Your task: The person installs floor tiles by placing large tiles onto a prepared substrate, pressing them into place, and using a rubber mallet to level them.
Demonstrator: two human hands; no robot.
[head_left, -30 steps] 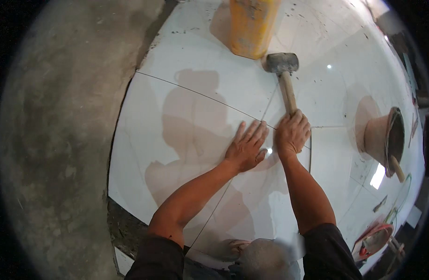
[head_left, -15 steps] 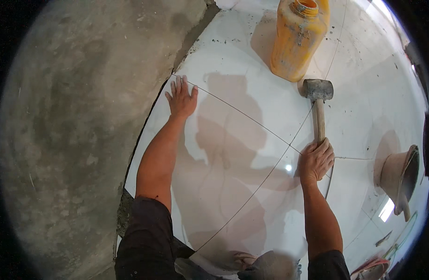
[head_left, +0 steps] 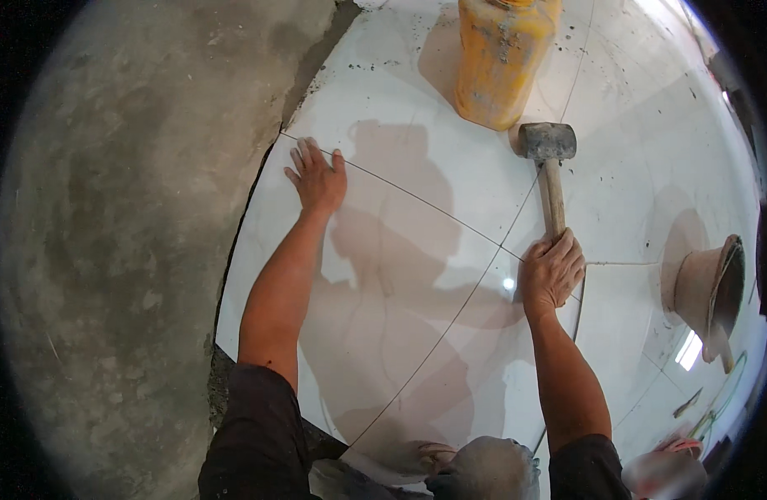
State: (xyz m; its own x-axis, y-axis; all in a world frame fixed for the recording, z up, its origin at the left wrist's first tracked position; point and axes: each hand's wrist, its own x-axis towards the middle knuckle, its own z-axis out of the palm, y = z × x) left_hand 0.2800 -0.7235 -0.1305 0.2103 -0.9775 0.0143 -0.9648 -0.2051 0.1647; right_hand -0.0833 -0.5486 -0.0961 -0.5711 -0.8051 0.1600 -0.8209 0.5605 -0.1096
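Observation:
My left hand [head_left: 318,179] lies flat with fingers spread on a large white floor tile [head_left: 400,317], its fingertips at the far seam near the tile's left corner. Over to the right, my right hand [head_left: 553,271] is wrapped round the wooden handle of a rubber mallet [head_left: 547,141]. The mallet's dark head points away from me and rests on the white tiling beyond the seam crossing. My right knuckles face up, and the hand's underside is hidden.
Bare grey concrete [head_left: 142,217] borders the tiles on the left, with a dark gap along the edge. A dirty yellow jerrycan [head_left: 504,71] stands beyond the mallet. A bucket-like container [head_left: 704,279] lies tipped at right. Crumbs of mortar dot the far tiles.
The whole view has shifted a little, moving things left and up. My left hand has slid slightly right along the seam, away from the tile's corner. The right hand keeps its grip.

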